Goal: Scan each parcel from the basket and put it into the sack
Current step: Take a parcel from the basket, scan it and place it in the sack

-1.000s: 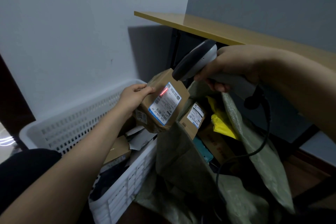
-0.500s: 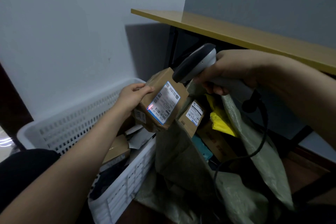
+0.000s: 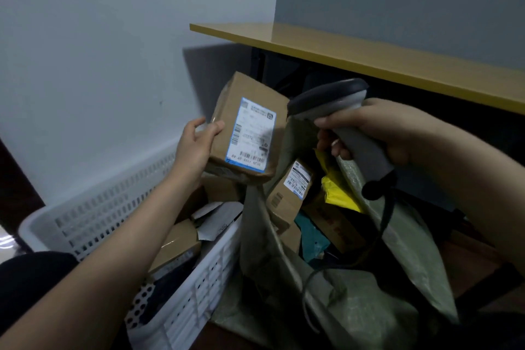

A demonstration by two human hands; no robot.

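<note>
The parcel [image 3: 247, 128] hangs just above and left of the sack [image 3: 369, 307] mouth, held by one edge only, so a slip is the likeliest trouble. It would probably fall back into the basket [image 3: 85, 224] left of the sack, or into the gap beside the sack's rim. That rim is slack and folds inward on its left side, so a tilted box could catch on it. The scanner [image 3: 341, 111] cable [image 3: 383, 224] drops across the sack's opening and could snag a parcel going in. No scan light shows on the label [image 3: 251, 135], so the box could go in unread if it is released too soon.

The left hand [image 3: 196, 148] reaches up from the basket side of the sack, forearm stretched forward. Its thumb lies on the front face of the box beside the label, and its fingers go behind; it pinches the box's left edge. The right hand [image 3: 380, 128] hovers directly over the sack's mouth with its fingers curled tightly round the scanner's handle. The scanner's head points left, almost touching the parcel's right edge.
</note>
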